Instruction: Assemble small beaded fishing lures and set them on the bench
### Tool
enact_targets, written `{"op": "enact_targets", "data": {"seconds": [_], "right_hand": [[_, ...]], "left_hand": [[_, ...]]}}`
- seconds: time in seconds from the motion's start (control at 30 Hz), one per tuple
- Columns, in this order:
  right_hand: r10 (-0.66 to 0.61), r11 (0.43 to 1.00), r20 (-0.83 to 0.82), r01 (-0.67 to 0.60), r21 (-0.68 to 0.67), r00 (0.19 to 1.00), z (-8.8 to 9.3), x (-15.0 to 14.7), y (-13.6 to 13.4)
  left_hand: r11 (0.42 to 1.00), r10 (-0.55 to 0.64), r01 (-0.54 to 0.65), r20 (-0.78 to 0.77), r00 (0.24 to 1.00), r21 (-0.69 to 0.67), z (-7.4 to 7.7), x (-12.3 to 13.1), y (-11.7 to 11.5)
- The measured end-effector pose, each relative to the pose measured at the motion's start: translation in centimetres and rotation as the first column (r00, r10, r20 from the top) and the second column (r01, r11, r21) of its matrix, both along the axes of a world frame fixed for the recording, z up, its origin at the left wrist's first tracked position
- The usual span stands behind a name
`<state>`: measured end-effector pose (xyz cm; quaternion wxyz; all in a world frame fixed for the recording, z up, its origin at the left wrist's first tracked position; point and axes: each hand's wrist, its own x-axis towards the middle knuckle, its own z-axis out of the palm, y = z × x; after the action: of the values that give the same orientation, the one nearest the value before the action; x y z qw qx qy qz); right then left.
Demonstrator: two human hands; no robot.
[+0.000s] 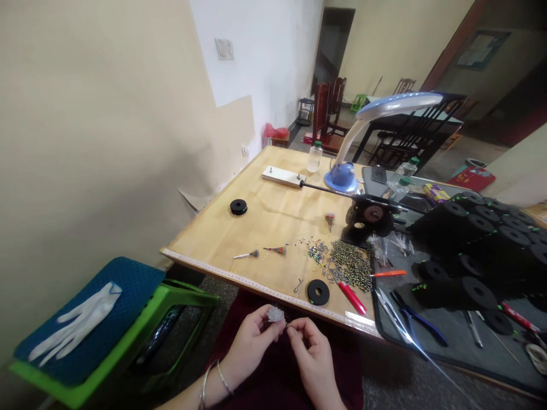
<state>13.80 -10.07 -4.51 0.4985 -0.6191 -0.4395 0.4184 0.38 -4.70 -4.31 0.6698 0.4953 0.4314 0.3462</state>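
Note:
My left hand is closed on a small clear, whitish cluster, just below the table's front edge. Close on its right, my right hand has thumb and forefinger pinched together; what they hold, if anything, is too small to make out. Beyond the hands, a black foam ring lies near the table edge, with a red tube to its right. Behind them spreads a pile of small dark and yellowish pieces, beside scattered coloured beads.
A blue lamp and a black winding device stand farther back. Black foam rolls, blue-handled pliers and scissors lie at right. A white glove rests on a stool at left.

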Motion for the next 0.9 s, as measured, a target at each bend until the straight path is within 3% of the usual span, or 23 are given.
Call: {"op": "enact_targets", "data": {"seconds": [0.3,0.6,0.73,0.9], "right_hand": [[0.013,0.995,0.270,-0.038,0.088,0.963,-0.1,0.6,-0.3],[0.028,0.984,0.496,-0.111,0.138,0.868,-0.2,1.3,-0.5],[0.046,0.976,0.504,-0.146,0.161,0.863,0.1,1.2,-0.4],[0.061,0.973,0.433,-0.151,0.176,0.900,0.6,0.9,-0.2]], "left_hand": [[1.000,0.007,-0.007,-0.027,1.000,-0.014,0.6,0.0,0.2],[1.000,-0.023,0.024,-0.047,0.999,0.015,0.0,-0.1,0.2],[0.997,0.010,-0.004,-0.077,0.997,0.076,0.1,0.1,0.3],[1.000,0.012,-0.010,-0.099,0.995,0.026,0.4,0.3,0.3]]}}
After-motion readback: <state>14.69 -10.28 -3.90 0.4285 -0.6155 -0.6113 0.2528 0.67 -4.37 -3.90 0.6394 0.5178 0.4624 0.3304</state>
